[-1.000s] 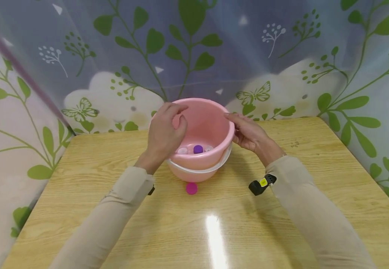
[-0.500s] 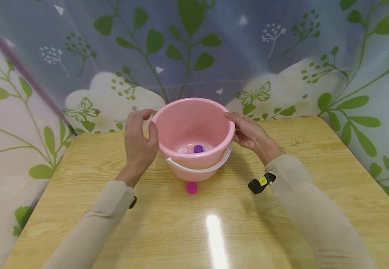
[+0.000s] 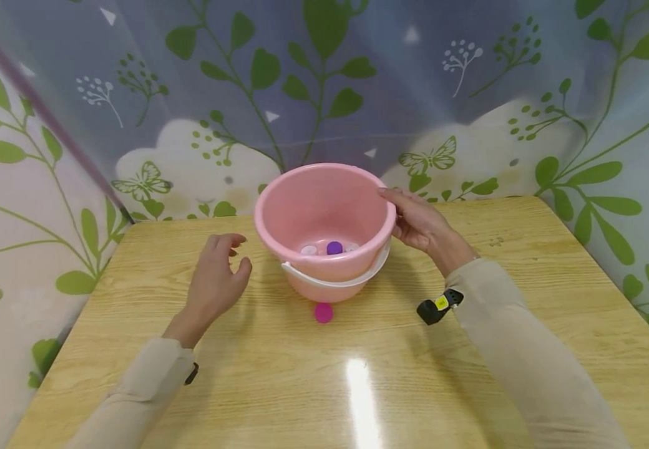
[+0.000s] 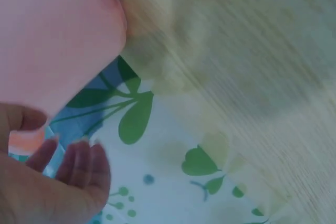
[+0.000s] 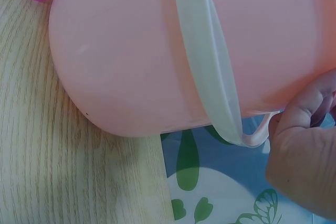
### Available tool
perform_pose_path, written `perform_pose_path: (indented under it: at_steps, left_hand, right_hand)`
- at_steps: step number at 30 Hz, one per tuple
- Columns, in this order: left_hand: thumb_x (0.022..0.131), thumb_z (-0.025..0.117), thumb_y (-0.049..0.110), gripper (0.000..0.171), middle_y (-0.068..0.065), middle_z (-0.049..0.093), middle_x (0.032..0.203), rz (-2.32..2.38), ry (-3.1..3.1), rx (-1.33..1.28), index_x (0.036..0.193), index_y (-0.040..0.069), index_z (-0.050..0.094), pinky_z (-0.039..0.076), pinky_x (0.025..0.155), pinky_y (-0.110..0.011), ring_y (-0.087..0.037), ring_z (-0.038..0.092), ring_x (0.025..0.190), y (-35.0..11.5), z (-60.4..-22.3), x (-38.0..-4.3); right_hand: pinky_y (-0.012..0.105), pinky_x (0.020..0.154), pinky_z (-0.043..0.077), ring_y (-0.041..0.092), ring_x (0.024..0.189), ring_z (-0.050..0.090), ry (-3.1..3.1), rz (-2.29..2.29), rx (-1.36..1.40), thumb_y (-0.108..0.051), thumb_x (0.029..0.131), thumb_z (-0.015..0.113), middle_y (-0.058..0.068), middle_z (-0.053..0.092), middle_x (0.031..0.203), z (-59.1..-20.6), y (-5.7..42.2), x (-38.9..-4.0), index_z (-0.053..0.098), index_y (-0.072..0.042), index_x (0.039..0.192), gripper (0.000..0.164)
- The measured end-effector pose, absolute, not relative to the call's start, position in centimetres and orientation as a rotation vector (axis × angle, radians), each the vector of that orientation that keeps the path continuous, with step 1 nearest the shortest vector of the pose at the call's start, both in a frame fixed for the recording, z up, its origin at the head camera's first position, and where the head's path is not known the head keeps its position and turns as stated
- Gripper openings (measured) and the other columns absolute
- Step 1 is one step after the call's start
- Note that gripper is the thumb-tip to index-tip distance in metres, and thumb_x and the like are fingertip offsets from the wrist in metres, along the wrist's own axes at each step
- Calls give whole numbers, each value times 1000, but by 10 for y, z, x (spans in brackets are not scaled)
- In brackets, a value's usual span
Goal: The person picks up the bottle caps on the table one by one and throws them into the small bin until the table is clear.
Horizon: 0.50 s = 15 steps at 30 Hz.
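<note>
A pink bucket (image 3: pixel 324 206) stands upright on the table, its white handle (image 3: pixel 336 282) hanging down over the front. Inside at the bottom lie a purple round piece (image 3: pixel 334 248) and whitish round pieces (image 3: pixel 309 250). My right hand (image 3: pixel 422 227) grips the bucket's right rim, thumb on top and fingers below; the right wrist view shows this hand (image 5: pixel 307 140) by the handle's end. To the left of the bucket, my left hand (image 3: pixel 216 280) is apart from it, fingers loosely bent and holding nothing. A magenta round piece (image 3: pixel 324 312) lies on the table right at the bucket's front foot.
The wooden table (image 3: pixel 279 386) backs onto a curtain (image 3: pixel 190 143) printed with leaves and butterflies, which also closes off both sides. A black wrist strap with a yellow label (image 3: pixel 440 304) hangs at the right cuff.
My left hand has come out from over the bucket's left rim and moved left and down toward the table. The right hand keeps its hold on the rim, and the bucket stays in place.
</note>
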<state>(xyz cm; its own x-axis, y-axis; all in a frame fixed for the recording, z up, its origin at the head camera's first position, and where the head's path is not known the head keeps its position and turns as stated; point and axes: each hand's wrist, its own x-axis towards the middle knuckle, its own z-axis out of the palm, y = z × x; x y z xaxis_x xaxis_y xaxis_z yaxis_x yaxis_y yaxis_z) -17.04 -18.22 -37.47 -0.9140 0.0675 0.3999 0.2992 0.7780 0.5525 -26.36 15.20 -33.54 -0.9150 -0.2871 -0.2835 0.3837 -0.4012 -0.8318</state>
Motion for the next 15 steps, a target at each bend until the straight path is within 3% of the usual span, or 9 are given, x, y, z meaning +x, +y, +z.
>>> perform_pose_path:
  at_steps: [15]
  left_hand:
    - [88, 62, 16, 29, -13, 59, 112, -697, -2890, -572, 113, 2, 62, 50, 87, -46, -31, 56, 103, -160, -400, -144]
  right_hand:
    - [18, 49, 54, 13, 60, 61, 1416, -2343, 130, -22, 95, 61, 4, 56, 84, -337, 152, -263, 51, -6, 104, 21]
